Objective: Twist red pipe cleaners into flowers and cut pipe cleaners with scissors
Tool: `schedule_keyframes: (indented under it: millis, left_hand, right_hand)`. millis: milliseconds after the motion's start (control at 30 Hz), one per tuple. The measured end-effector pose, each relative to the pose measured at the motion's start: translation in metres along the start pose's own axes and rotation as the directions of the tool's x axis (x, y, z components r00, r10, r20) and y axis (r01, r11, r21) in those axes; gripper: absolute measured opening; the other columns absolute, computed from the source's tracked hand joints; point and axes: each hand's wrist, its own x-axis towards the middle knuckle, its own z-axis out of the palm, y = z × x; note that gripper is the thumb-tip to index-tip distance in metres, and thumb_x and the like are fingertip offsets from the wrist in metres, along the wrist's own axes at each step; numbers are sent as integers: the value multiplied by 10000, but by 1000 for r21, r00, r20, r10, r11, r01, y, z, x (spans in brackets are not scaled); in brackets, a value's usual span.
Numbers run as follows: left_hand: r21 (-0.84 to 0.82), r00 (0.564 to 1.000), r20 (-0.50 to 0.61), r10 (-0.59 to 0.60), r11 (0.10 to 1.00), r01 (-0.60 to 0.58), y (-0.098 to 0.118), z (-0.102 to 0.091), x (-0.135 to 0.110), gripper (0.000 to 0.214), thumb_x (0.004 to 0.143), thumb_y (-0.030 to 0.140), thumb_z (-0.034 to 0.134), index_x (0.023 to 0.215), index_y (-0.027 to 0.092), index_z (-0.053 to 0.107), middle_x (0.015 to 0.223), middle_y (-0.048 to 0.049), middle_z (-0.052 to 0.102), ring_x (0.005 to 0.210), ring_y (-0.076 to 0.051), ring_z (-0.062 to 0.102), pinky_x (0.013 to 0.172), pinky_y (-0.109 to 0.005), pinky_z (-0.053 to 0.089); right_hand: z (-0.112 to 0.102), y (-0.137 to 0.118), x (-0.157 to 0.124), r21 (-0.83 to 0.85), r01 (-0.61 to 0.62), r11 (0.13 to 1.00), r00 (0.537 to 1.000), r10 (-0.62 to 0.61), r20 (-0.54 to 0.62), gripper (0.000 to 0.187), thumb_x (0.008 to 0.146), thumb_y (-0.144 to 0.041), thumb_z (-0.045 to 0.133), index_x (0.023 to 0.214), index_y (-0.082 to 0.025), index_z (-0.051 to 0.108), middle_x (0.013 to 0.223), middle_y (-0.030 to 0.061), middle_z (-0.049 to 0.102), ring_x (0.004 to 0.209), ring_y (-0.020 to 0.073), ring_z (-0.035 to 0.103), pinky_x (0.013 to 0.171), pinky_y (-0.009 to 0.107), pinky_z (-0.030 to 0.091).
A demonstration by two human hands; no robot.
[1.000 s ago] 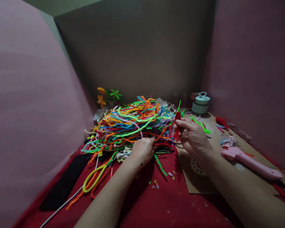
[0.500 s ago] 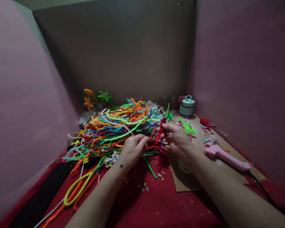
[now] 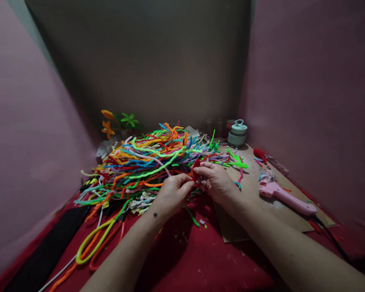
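A big heap of coloured pipe cleaners point(image 3: 152, 158) lies on the red cloth point(image 3: 188, 259). My two hands meet just in front of the heap. My right hand point(image 3: 215, 180) pinches a red pipe cleaner piece point(image 3: 196, 165) that sticks up between thumb and fingers. My left hand point(image 3: 172, 192) is closed, its fingertips pinching the same red piece from the left. The lower part of the red piece is hidden behind my fingers.
A pink glue gun point(image 3: 284, 196) lies on a brown cardboard sheet point(image 3: 261, 202) at the right, its cable running off right. A pale green round container point(image 3: 237, 134) stands at the back. Orange and green pipe-cleaner flowers point(image 3: 118, 121) stand back left. Pink walls close in on both sides.
My left hand has come up from the heap to meet my right hand at the red piece. My right hand has drawn the red piece left and closer. The view has shifted.
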Motion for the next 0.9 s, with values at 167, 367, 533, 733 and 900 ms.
schedule_keyframes:
  millis: [167, 367, 533, 733, 900]
  left_hand:
    - [50, 998, 54, 28, 998, -30, -1, -5, 1, 211, 776, 301, 461, 669, 152, 563, 466, 67, 391, 395, -59, 312, 389, -173, 244]
    - [437, 972, -102, 214, 887, -149, -10, 0, 1, 242, 830, 297, 401, 738, 173, 587, 567, 0, 551, 498, -112, 482, 501, -212, 324]
    - [645, 937, -150, 316, 749, -150, -13, 7, -1, 253, 855, 283, 370, 874, 175, 598, 674, -45, 619, 572, -147, 540, 552, -238, 333]
    - [357, 963, -126, 239, 916, -181, -6, 0, 0, 296, 861, 285, 361, 779, 155, 614, 633, -15, 593, 548, -112, 492, 541, -204, 356]
    - [726, 895, -93, 436, 645, -238, -12, 9, -7, 307, 867, 241, 341, 922, 133, 623, 752, -94, 641, 633, -170, 558, 560, -253, 356]
  right_hand:
    - [-2, 0, 4, -62, 17, 998, 1000, -18, -21, 196, 600, -239, 676, 620, -158, 498, 467, -62, 494, 369, 51, 395, 355, 176, 259]
    - [0, 3, 4, -65, 6, 998, 988, -16, -154, 197, 610, -257, 653, 620, -167, 479, 431, -65, 480, 351, 63, 413, 329, 173, 285]
    - [2, 2, 2, -26, -1, 1000, 991, -2, -137, 182, 612, -248, 647, 624, -163, 487, 467, -62, 491, 386, 69, 459, 348, 173, 322]
    - [2, -2, -1, -119, -5, 993, 1000, 2, -31, 192, 601, -261, 686, 674, -130, 566, 499, -27, 545, 370, 53, 422, 331, 169, 281]
    - [4, 2, -1, -16, -23, 1000, 992, 21, -124, 217, 566, -230, 703, 611, -148, 508, 458, -42, 499, 376, 55, 425, 326, 163, 290]
